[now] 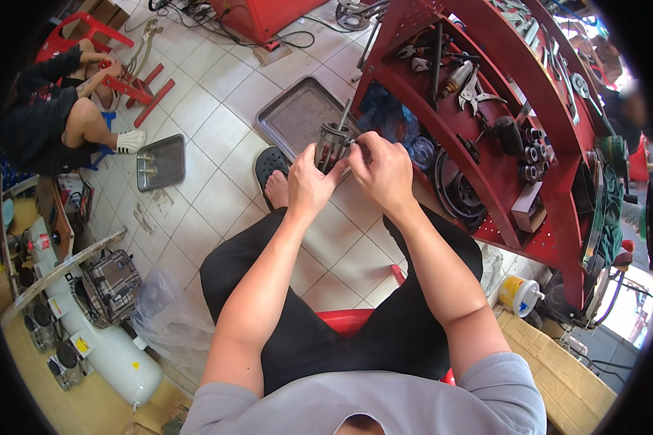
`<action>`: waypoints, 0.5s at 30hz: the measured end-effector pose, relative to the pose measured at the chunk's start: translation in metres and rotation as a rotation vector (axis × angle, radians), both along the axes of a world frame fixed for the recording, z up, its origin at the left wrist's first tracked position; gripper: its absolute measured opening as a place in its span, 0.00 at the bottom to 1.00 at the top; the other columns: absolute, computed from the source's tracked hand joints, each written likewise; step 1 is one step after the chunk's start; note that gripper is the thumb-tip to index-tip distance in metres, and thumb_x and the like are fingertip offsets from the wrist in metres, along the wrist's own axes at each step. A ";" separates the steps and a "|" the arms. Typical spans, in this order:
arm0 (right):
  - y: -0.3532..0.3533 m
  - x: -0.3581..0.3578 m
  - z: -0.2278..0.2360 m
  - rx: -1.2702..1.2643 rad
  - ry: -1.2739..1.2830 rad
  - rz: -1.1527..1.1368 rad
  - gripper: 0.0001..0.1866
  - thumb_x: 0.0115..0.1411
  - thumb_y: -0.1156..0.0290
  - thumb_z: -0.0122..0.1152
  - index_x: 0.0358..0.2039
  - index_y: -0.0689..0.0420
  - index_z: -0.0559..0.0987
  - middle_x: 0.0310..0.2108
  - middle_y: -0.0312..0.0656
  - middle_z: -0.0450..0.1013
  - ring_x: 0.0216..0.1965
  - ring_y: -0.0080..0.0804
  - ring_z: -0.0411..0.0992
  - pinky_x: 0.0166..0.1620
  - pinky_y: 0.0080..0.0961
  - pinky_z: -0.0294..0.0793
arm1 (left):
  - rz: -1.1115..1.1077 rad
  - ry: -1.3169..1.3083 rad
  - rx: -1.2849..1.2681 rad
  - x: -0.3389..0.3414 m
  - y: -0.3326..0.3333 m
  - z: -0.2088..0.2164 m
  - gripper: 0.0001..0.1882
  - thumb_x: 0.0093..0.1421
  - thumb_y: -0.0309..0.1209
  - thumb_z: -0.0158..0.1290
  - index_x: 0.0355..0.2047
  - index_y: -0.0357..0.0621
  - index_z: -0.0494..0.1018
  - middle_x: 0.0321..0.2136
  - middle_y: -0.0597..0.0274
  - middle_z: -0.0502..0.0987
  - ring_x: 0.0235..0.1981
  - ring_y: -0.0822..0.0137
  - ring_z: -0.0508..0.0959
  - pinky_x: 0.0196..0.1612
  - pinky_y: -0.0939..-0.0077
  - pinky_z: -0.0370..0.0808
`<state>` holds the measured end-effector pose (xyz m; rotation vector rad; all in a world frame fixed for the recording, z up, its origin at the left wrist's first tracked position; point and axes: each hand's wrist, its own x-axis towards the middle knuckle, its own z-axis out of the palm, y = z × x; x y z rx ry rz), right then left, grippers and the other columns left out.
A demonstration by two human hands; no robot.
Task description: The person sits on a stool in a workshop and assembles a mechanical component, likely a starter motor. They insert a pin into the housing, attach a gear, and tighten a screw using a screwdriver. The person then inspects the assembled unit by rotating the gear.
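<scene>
In front of me, above the near edge of a large grey metal tray [292, 109], I hold a round, open-framed metal machine part [335, 135] with a thin rod or shaft rising from its top. My left hand [313, 181] is closed round its left and lower side, with the thumb reaching across the front. At its right side, my right hand [384, 168] has its fingers bent together against the part. Whatever those right fingertips pinch is too small and hidden to make out.
To the right stands a red tool rack [479, 138] with pliers, wrenches and sockets. A person [58, 116] sits at the far left by a red stool [141, 90] and a smaller tray [161, 163]. A white tank [112, 362] and a bucket [516, 293] flank my red seat.
</scene>
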<state>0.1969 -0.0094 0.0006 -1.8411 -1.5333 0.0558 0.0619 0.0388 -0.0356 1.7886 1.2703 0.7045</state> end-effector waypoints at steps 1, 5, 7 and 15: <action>0.001 0.001 0.001 -0.008 0.011 0.009 0.07 0.50 0.68 0.59 0.25 0.57 0.73 0.18 0.42 0.72 0.20 0.40 0.71 0.27 0.32 0.65 | 0.000 -0.020 -0.021 0.000 0.000 0.001 0.19 0.49 0.44 0.63 0.33 0.45 0.72 0.25 0.58 0.79 0.30 0.54 0.79 0.34 0.63 0.72; 0.001 0.002 0.001 -0.026 0.033 0.032 0.07 0.51 0.68 0.59 0.25 0.57 0.73 0.18 0.43 0.72 0.21 0.41 0.72 0.27 0.34 0.67 | 0.008 -0.009 -0.075 0.001 0.000 0.006 0.20 0.48 0.41 0.63 0.32 0.39 0.72 0.26 0.51 0.78 0.30 0.49 0.78 0.34 0.62 0.73; 0.004 0.004 -0.001 -0.040 0.039 0.042 0.07 0.51 0.67 0.58 0.25 0.57 0.73 0.19 0.44 0.72 0.22 0.42 0.72 0.27 0.37 0.67 | 0.005 0.020 -0.059 0.004 0.002 0.008 0.20 0.49 0.40 0.63 0.32 0.36 0.71 0.27 0.47 0.77 0.30 0.46 0.77 0.34 0.61 0.73; -0.002 0.002 -0.011 -0.127 -0.046 0.055 0.15 0.56 0.59 0.58 0.22 0.56 0.71 0.18 0.44 0.71 0.22 0.44 0.72 0.28 0.37 0.68 | 0.003 0.141 -0.041 0.004 -0.006 0.018 0.20 0.49 0.42 0.63 0.30 0.37 0.71 0.23 0.47 0.76 0.28 0.45 0.77 0.31 0.60 0.72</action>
